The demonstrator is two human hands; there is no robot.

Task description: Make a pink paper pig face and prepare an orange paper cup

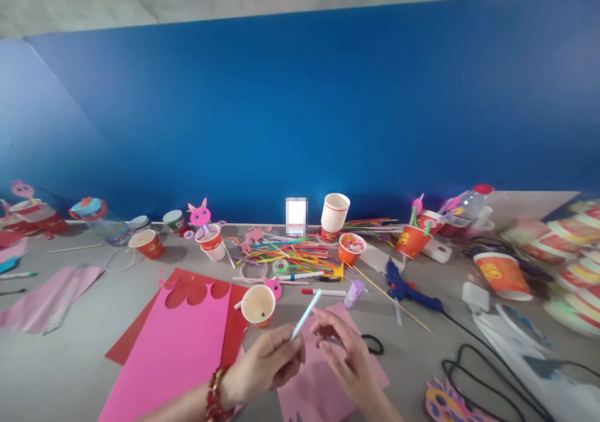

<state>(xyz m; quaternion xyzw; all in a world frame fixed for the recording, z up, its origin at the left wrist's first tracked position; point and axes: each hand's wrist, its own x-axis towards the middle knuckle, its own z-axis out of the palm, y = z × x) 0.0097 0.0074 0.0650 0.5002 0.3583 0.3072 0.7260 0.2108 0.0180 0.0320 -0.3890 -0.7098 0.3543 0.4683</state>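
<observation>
My left hand [276,356], with a red beaded bracelet at the wrist, pinches a slim pale blue stick [307,314] that points up and to the right. Just right of it hovers my right hand [341,350], its fingers bent and apart, holding nothing. Under both hands lies a light pink sheet [312,394]. A black loop [374,345] shows beside the right hand; what it belongs to is hidden. Beyond the left hand stands an open paper cup [259,306] with a pink cut-out figure [272,289] behind it.
Bright pink foam [187,353] overlaps a red sheet [134,328] at left. Colourful pipe cleaners [300,252] and markers lie mid-table. A blue glue gun [410,292] trails its cord at right. Stacked paper cups [335,212] stand against the blue wall [300,109].
</observation>
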